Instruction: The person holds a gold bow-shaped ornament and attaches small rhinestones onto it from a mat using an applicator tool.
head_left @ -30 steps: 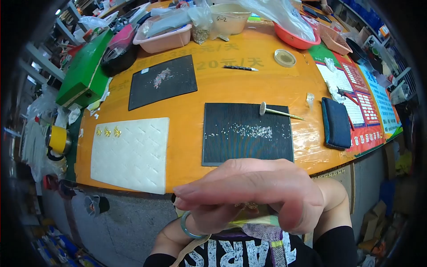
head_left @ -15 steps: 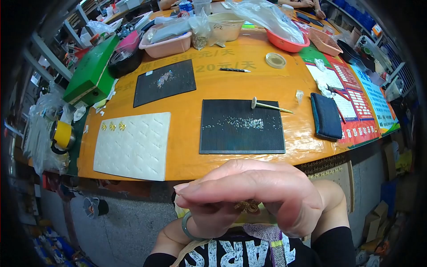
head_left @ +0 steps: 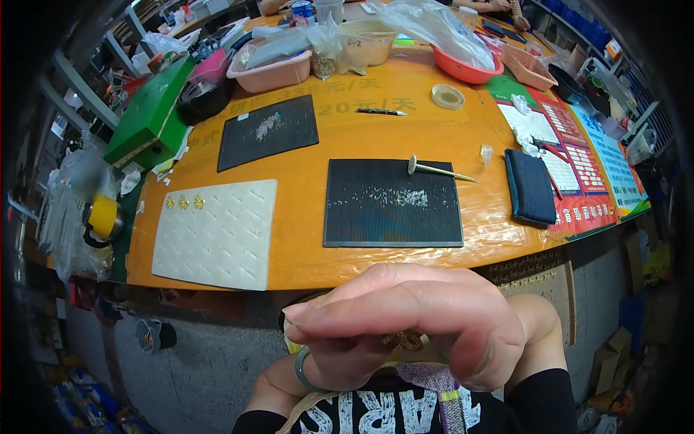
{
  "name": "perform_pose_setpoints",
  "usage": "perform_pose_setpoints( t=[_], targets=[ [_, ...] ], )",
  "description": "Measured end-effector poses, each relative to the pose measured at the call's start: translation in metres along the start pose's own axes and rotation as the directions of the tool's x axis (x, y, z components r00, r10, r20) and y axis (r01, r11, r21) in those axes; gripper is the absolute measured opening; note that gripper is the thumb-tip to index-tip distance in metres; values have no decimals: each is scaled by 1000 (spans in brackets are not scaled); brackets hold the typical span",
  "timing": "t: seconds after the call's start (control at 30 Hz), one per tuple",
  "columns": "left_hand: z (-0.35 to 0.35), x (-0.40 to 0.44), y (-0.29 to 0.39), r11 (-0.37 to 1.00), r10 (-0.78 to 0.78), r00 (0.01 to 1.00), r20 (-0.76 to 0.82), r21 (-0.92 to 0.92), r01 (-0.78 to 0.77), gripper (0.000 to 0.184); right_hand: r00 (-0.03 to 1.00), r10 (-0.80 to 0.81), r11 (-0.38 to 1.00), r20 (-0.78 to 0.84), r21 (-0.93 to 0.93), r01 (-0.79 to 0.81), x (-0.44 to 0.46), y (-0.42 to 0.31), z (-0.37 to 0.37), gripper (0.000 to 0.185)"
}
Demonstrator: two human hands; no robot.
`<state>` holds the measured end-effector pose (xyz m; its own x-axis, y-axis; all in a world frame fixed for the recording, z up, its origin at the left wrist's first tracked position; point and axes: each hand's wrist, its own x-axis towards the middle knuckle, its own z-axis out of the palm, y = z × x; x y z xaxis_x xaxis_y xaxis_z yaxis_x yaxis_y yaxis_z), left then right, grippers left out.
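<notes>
Close to the camera, my right hand (head_left: 426,315) is curled in front of my chest, its fingers pointing left. A small gold flower-shaped piece (head_left: 403,339) shows beneath its fingers, between my two hands. My left hand (head_left: 347,362), with a pale green bangle at its wrist, is mostly hidden behind the right one, its fingers out of sight. Beyond them lies a black ribbed mat (head_left: 361,228) scattered with tiny shiny stones. A tool with a round pale head (head_left: 442,172) rests across its upper right corner. Several gold flowers sit on a white pad (head_left: 217,239) at the left.
A second black mat (head_left: 296,134) with small stones, a pen (head_left: 381,112) and a round dish (head_left: 448,97) lie farther back. A dark blue pouch (head_left: 531,189) is at the right, a green box (head_left: 148,119) at the left. Another person's hands (head_left: 499,6) show at the top.
The view has tilted and shifted slightly, so the table's things sit a little differently in it. My hands stay together in nearly the same pose around the gold piece.
</notes>
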<state>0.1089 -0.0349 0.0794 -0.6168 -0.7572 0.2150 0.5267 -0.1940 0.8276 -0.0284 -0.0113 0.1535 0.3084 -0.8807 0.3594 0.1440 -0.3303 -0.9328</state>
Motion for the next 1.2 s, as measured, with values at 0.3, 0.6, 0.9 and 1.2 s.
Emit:
perform_pose_setpoints(
  t=[0.3, 0.6, 0.9, 1.2],
  targets=[
    [2, 1, -1, 997, -21, 998, -61, -75, 16, 22, 999, -4, 1000, -46, -17, 3, -1, 1, 2, 82],
    [2, 7, 0, 988, -45, 992, -120, -150, 27, 22, 973, 39, 999, -228, 25, -34, -3, -2, 12, 83],
    [13, 17, -7, 971, -88, 985, -146, -233, 52, 21, 984, -10, 1000, -177, -5, 9, -5, 0, 5, 85],
    [-4, 19, -5, 993, -23, 999, 45, -119, 28, 14, 966, -218, 864, -139, -487, 125, -28, 13, -30, 52]
  ],
)
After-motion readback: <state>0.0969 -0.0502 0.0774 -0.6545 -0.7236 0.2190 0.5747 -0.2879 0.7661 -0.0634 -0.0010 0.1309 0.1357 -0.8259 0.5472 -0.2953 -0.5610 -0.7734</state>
